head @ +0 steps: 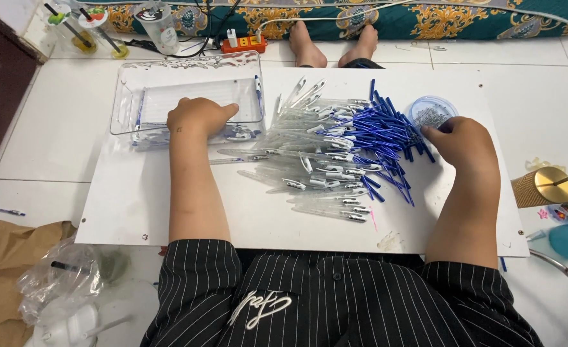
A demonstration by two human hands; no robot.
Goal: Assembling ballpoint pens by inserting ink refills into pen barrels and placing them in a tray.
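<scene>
Pens [335,151] between both hands

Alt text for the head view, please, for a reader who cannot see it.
A seated person's left hand rests closed on a clear plastic tray, while the right hand reaches a small round dish of springs. Between them, clear pen barrels and blue refills lie piled on a white board.

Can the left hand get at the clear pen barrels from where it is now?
Probably yes: the left hand rests by the clear tray, and the clear pen barrels lie just beside it with nothing between.
</scene>
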